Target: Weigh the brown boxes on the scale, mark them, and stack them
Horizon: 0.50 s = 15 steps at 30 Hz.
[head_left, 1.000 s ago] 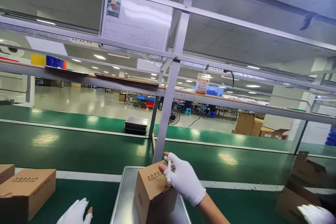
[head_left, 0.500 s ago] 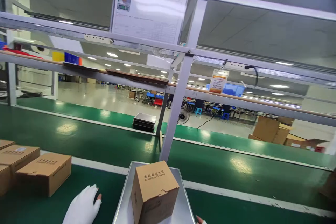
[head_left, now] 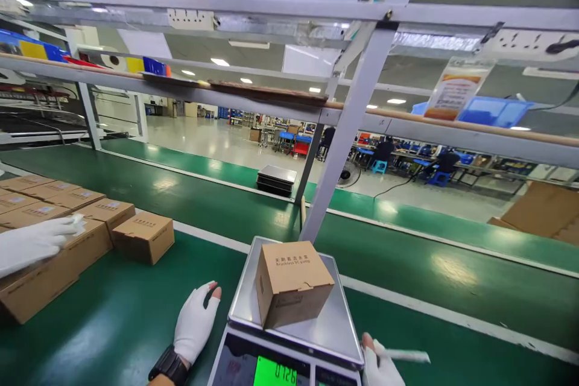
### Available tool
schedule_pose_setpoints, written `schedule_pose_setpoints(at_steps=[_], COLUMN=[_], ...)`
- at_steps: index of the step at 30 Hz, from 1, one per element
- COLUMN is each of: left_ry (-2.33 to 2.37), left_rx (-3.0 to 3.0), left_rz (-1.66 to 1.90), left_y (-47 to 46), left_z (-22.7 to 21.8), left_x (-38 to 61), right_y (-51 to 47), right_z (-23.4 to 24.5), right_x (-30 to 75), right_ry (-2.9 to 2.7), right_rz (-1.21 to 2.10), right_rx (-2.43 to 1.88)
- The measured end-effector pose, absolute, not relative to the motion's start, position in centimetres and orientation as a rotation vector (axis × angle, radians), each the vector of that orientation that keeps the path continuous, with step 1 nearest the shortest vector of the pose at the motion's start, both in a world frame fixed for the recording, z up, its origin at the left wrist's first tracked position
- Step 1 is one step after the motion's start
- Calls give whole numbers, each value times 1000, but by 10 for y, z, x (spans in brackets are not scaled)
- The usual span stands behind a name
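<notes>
A cardboard box (head_left: pixel 296 289) printed "Brushless DC pump" sits on the metal pan (head_left: pixel 337 322) of a weighing scale, whose green display (head_left: pixel 277 371) seems to read 0.726. Left of the scale, my left hand (head_left: pixel 195 321), in a white glove with bare fingertips, rests over the green belt. Its thumb and fingers are apart and it holds nothing. At the scale's right edge my right hand (head_left: pixel 380 363), also gloved, is closed on a slim white pen-like stick (head_left: pixel 407 356); the lower hand is cut off by the frame.
Several similar boxes (head_left: pixel 108 211) stand grouped on the left, with another person's gloved hand (head_left: pixel 38 241) over them. A slanted metal post (head_left: pixel 346 139) rises behind the scale. Dark flat scales (head_left: pixel 277 180) lie stacked on the far belt. A shelf rail (head_left: pixel 253 99) crosses above.
My view has tipped downward, bringing the scale's display and more of my right hand with the white stick into sight. Another person's gloved hand has appeared over the boxes at left.
</notes>
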<state>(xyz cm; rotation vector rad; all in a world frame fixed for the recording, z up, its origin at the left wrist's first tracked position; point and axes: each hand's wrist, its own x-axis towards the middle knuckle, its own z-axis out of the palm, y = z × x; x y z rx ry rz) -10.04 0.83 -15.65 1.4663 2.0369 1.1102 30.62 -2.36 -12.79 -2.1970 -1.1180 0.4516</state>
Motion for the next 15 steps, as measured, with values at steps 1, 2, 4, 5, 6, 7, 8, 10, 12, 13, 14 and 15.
schedule_pose_setpoints(at_steps=[1,2,4,5,6,7,8,10,12,13,14,15], left_ry=[1999,1964,1912,1899,1892,1890,1891,1885,1852,1825,1791,1751], left_rx=[1431,1400,1349,1325,1304,1288,1276,1279,1324,1360,1402,1444], left_rz=[1125,1137,1156,1168,1185,1203,1223,1282,1365,1409,1449,1485], left_y=[1,-6,-16,-19,-21,-22,-23,-23,-22,-22,-21,-20], left_z=[-154,-151,-143,-137,-130,-122,-113,-90,-64,-50,-37,-25], left_x=[-98,-96,-99,-101,-105,-108,-110,-112,-107,-103,-98,-92], right_y=[-23,-22,-20,-18,-16,-14,-12,-7,-4,-3,-2,-1], right_z=[-129,-129,-127,-124,-120,-114,-107,-87,-61,-47,-33,-19], right_x=[306,306,305,306,306,307,308,308,303,299,294,287], right_ry=[-1125,-1134,-1149,-1158,-1176,-1194,-1210,-1226,-1218,-1216,-1222,-1238], right_rz=[479,497,492,475,455,431,405,361,354,359,357,351], right_rx=[-2180,-2149,-2081,-2050,-2015,-1975,-1925,-1801,-1657,-1591,-1532,-1480])
